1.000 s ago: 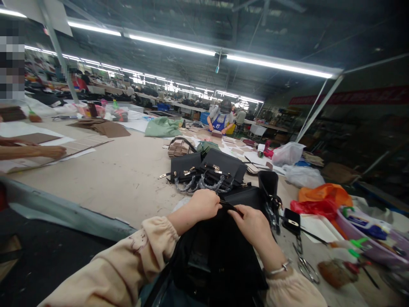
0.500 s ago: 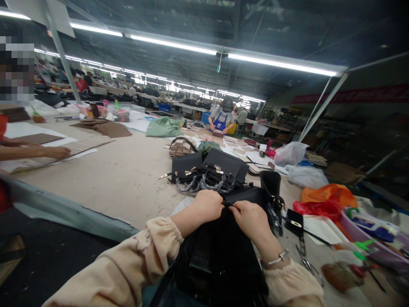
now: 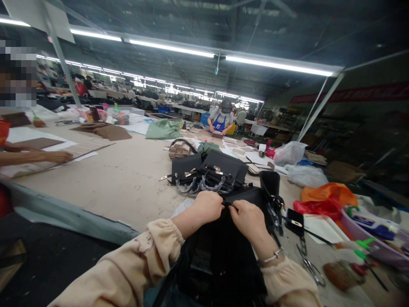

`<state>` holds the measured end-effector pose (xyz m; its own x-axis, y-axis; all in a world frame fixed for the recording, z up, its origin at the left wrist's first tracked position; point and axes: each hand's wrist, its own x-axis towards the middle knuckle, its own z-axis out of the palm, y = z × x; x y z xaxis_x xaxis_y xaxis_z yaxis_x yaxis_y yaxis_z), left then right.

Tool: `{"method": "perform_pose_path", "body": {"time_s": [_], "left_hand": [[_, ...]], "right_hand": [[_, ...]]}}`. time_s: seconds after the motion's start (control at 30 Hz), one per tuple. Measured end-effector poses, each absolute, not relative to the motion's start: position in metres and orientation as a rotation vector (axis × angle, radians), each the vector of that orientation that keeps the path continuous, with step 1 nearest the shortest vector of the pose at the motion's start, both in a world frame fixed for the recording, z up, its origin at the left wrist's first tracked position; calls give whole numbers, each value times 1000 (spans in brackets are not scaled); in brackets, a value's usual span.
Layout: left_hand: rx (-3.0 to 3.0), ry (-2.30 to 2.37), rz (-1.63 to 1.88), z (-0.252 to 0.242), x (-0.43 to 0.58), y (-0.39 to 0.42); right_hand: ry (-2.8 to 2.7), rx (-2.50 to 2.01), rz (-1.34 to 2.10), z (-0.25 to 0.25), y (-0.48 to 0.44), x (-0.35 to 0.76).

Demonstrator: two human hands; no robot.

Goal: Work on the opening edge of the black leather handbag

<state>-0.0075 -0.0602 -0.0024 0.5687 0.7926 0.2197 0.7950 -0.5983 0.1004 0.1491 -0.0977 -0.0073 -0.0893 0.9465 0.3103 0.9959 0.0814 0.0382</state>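
A person in cream sleeves sits or stands at a wide beige worktop (image 3: 128, 170) in a workshop lit by long tube lights. Directly in front of the body, at the bottom centre and near the worktop's edge, is a large black bag (image 3: 220, 264). The left hand (image 3: 207, 207) and the right hand (image 3: 247, 218) meet at its top, close together but apart. Each grip is narrow, fingers pinched on the bag's thin dark upper edge. The bag's interior is too dark to tell what it holds.

Just beyond the hands, black handbags (image 3: 225, 166) lie together, with gold-coloured clasps and handles wrapped in clear plastic; their insides are hidden.

At the right edge, a purple basin (image 3: 377, 253) holds a blue-and-white packet (image 3: 372, 226) among other items too blurred to name. Just in front of the basin, a squat clear bottle (image 3: 343, 275) contains something brown. Scissors (image 3: 313, 268) lie to its left. Behind the basin are a crumpled orange bag (image 3: 329, 194) and a red bag (image 3: 319, 207); farther back sits a whitish plastic bag (image 3: 289, 153), contents unclear.

Across the worktop, a co-worker in a blue apron (image 3: 219, 123) handles a brown stack (image 3: 217, 134). At far left, another person's hand (image 3: 62, 157) rests on pale sheets.
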Motion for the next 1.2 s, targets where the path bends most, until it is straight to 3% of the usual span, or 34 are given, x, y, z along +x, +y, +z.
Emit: {"method": "perform_pose_path", "body": {"time_s": [0.3,0.57,1.2], "left_hand": [[-2780,-1391,-355,-3,-7,-61],[-2813,-1331,-370,-4,-19,-60],[-3038,-1228,-761,-11,-36,-55]], "right_hand": [[-2137,-1842,-9,-7,-99,160],[-2215,-1808,-76,-3,-92,152],[-2133,-1822,-67,-4,-96,148]]}}
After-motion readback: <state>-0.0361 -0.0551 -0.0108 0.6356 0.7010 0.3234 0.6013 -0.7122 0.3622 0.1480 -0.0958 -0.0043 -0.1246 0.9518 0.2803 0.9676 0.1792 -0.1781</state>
